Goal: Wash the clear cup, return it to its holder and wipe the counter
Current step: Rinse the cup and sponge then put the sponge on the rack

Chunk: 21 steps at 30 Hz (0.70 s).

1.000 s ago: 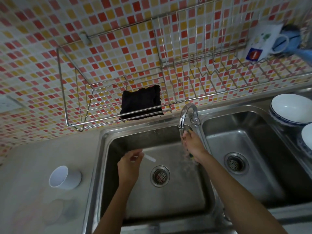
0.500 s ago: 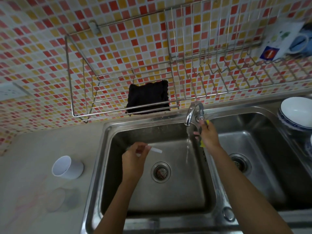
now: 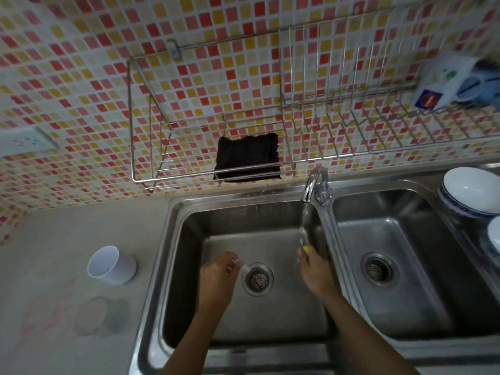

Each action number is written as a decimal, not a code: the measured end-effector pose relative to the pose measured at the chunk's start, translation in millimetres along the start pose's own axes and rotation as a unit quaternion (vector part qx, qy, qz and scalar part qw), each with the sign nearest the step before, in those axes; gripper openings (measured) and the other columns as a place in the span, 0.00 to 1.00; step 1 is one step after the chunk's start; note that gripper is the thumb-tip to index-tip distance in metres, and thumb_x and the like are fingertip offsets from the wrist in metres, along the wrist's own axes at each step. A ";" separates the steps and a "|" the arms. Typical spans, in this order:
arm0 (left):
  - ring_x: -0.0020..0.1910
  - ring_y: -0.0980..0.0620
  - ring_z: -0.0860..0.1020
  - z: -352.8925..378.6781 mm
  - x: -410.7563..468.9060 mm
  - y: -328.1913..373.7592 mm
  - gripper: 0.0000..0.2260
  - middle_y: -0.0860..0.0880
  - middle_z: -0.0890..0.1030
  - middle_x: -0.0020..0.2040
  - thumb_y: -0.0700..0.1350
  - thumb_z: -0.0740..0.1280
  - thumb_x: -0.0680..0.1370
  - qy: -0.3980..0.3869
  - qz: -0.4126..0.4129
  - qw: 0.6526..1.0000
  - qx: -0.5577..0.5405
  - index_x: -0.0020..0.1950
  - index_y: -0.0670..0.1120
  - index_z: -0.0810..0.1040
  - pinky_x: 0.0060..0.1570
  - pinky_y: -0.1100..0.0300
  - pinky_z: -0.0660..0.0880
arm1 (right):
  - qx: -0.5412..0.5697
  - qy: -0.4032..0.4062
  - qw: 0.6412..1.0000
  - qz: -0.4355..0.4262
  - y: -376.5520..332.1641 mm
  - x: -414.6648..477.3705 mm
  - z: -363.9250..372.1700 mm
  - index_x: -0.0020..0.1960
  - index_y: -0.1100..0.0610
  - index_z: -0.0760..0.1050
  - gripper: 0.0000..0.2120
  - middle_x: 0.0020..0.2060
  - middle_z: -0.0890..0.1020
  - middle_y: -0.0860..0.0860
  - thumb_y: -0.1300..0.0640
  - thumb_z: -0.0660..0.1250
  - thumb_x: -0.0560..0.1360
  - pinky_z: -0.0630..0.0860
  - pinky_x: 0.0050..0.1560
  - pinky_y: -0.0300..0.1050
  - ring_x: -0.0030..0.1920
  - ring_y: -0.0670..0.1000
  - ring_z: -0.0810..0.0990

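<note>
My left hand (image 3: pixel 219 277) is over the left basin beside the drain (image 3: pixel 257 278). Its fingertips pinch a see-through thing with a pale edge, which looks like the clear cup (image 3: pixel 242 266); most of it is too faint to make out. My right hand (image 3: pixel 315 272) is closed on a small yellow scrubber (image 3: pixel 305 249), held under the running water from the tap (image 3: pixel 315 185). A black cloth (image 3: pixel 247 158) lies in the wire rack (image 3: pixel 146 180) on the tiled wall.
On the counter to the left a white cup (image 3: pixel 111 265) lies on its side. Nearer me is a faint clear round shape (image 3: pixel 100 315), with pinkish smears around it. The right basin (image 3: pixel 378 269) holds nothing, white bowls (image 3: pixel 472 190) stand beyond it, and a mug (image 3: pixel 446 82) sits on the rack.
My right hand went from under the spout up to the tap, then down into the basin under the stream. My left hand sank closer to the drain.
</note>
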<state>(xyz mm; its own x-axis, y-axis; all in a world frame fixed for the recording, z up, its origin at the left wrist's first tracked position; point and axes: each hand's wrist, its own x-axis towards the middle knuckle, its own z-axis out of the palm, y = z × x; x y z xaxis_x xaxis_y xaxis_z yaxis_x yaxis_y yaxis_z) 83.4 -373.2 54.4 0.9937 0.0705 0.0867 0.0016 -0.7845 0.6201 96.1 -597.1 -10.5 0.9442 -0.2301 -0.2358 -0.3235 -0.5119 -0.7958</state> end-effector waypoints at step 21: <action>0.40 0.61 0.78 -139.6 22.9 -36.2 0.04 0.56 0.81 0.41 0.49 0.67 0.78 0.088 0.014 0.991 -0.098 0.50 0.51 0.79 0.38 0.72 0.69 | 0.143 0.089 0.940 -0.297 -297.9 -31.9 -4.2 0.56 0.52 0.72 0.12 0.51 0.76 0.47 0.50 0.68 0.75 0.71 0.48 0.33 0.50 0.43 0.76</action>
<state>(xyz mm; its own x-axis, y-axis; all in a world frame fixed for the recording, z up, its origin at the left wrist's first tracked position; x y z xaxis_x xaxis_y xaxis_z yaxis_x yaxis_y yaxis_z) 90.5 -257.2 142.8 0.9584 0.1693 0.2300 -0.0653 -0.6541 0.7535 162.1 -440.7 236.5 0.9192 -0.1226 0.3742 0.3112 -0.3561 -0.8811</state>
